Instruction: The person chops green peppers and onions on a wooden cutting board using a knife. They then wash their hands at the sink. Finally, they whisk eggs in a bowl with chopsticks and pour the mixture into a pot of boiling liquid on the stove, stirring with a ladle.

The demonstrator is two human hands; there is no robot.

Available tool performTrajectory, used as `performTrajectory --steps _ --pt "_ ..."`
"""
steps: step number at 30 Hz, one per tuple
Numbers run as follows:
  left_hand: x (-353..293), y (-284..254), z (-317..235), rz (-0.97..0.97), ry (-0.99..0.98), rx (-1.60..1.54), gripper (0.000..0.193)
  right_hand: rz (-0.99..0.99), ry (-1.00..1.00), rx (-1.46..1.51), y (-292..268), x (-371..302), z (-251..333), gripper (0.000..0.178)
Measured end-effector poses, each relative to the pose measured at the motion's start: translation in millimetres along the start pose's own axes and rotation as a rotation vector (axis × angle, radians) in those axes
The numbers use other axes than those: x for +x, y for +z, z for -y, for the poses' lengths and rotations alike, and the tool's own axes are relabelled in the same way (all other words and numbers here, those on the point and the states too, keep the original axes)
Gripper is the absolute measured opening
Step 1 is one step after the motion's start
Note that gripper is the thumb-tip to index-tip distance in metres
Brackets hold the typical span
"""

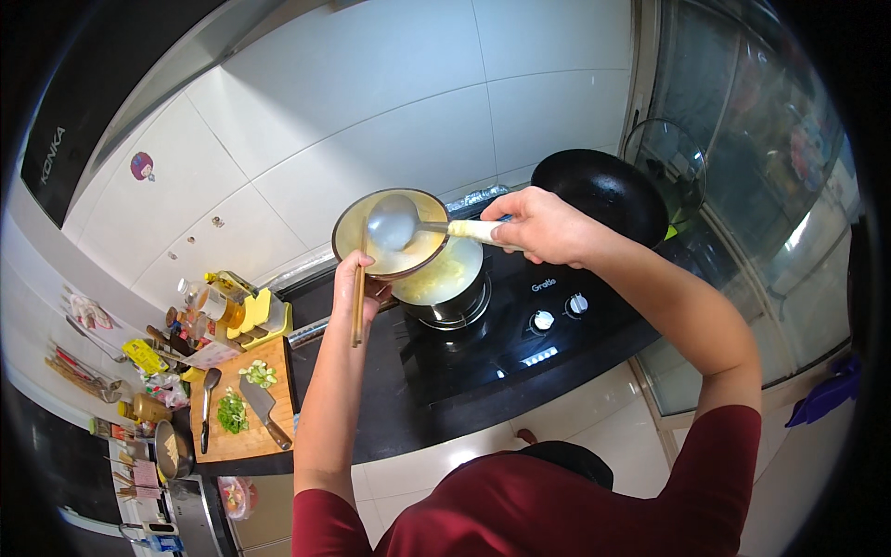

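My left hand (351,282) grips a bowl (429,210) with a dark rim and a pale inside, along with a pair of wooden chopsticks (358,311). The bowl is tilted over a pot (445,283) of pale yellowish soup on the stove, covering part of it. Closed around the light handle of a metal ladle (393,221) is my right hand (546,226). The ladle's head is inside the bowl, above some pale yellow content. Whether the ladle touches the bowl cannot be made out.
A black wok (601,197) sits on the far right burner, with a glass lid (666,167) leaning behind it. On the left, a cutting board (215,449) carries a cleaver (260,401), a dark spoon (209,399) and chopped greens (232,412). Bottles (215,304) stand beyond it.
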State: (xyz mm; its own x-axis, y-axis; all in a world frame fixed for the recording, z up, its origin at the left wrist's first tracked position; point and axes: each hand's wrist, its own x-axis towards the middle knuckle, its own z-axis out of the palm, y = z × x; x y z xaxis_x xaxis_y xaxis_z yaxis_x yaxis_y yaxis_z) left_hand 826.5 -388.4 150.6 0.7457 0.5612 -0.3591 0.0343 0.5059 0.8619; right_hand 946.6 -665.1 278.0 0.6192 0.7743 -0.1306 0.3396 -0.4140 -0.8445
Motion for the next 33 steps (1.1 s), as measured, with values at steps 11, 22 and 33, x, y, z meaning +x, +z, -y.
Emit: performTrajectory --steps 11,22,33 --pt "7 -11 -6 0.104 0.038 -0.05 0.062 -0.073 -0.423 -0.258 -11 -11 -23 0.03" --pt "24 -15 -15 0.057 0.15 0.329 0.061 -0.464 -0.838 -1.037 5 -8 -64 0.034" --pt "12 5 -20 -0.199 0.487 0.828 0.078 -0.414 -0.845 -1.175 3 -20 -93 0.04"
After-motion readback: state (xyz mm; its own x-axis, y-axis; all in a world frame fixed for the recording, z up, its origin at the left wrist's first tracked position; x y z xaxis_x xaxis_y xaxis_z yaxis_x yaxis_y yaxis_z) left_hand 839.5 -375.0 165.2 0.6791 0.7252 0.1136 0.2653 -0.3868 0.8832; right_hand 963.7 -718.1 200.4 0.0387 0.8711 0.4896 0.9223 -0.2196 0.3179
